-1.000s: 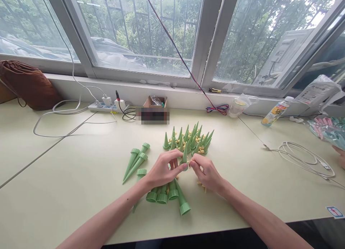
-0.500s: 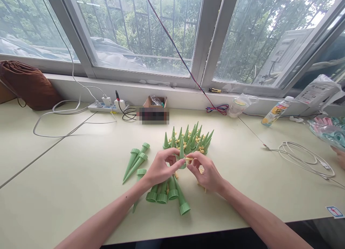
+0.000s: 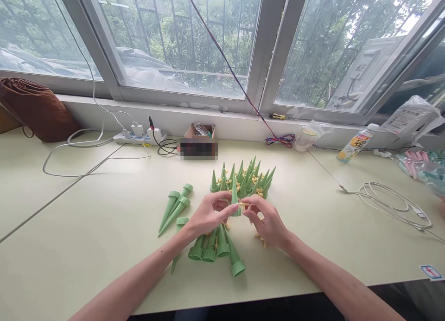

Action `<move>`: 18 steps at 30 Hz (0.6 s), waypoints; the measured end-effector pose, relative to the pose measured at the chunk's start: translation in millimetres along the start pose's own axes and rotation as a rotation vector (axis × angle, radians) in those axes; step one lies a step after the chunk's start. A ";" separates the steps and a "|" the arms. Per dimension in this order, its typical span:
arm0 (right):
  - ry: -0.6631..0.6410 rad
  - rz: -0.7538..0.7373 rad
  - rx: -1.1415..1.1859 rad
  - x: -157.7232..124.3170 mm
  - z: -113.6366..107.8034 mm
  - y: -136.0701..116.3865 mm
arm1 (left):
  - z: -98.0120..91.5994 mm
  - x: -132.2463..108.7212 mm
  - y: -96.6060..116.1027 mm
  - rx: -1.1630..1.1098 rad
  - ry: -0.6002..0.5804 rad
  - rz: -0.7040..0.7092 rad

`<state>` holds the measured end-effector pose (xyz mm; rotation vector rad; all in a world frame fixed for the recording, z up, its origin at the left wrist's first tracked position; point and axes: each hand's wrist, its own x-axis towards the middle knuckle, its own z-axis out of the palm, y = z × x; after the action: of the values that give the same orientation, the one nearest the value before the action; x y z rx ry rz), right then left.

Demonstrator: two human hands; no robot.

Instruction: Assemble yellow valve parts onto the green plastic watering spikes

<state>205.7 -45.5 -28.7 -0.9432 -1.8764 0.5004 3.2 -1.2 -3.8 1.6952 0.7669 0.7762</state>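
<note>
My left hand (image 3: 211, 212) grips a green cone (image 3: 234, 195), which points upward. Beside it, my right hand (image 3: 266, 219) pinches a small pale yellow piece (image 3: 244, 204) against the cone's side. Behind both hands stands a cluster of upright green spikes (image 3: 248, 182) with yellow pieces among them. Several loose green cones (image 3: 208, 251) lie on the near side of my left hand, and more green cones (image 3: 173, 202) lie to its left. A few yellow bits (image 3: 260, 240) rest under my right hand.
The pale table (image 3: 104, 247) bears a small box (image 3: 200, 131), a power strip (image 3: 134, 137) and a brown bag (image 3: 38, 110) at the back. To the right are a bottle (image 3: 357, 144), a coiled white cable (image 3: 396, 202) and plastic-wrapped items (image 3: 422, 165).
The fingers of my right hand have shifted slightly around the yellow piece. Another person's hand at the far right edge has moved and is now blurred.
</note>
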 end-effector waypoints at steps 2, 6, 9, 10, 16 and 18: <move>0.017 -0.017 0.000 -0.2 0.0 0.5 | -0.6 -0.2 -0.4 0.006 -0.016 -0.002; 0.036 -0.039 -0.005 -1.0 0.1 2.0 | -1.7 -0.3 1.3 0.036 -0.029 0.016; 0.048 -0.053 -0.030 -1.3 -0.3 2.3 | -1.3 -0.3 3.2 0.055 -0.044 0.046; 0.050 -0.055 -0.039 -1.2 -0.6 2.2 | -0.7 -0.3 3.2 0.065 -0.047 0.064; 0.074 -0.054 -0.083 -0.3 -2.0 1.3 | 4.9 -1.1 -5.5 0.306 0.032 0.260; 0.079 -0.051 -0.083 0.1 -2.1 1.4 | 6.0 -1.2 -9.0 0.348 0.057 0.312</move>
<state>208.1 -44.6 -28.6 -0.9537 -1.8566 0.3516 6.4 -3.4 -14.0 2.1486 0.7142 0.9484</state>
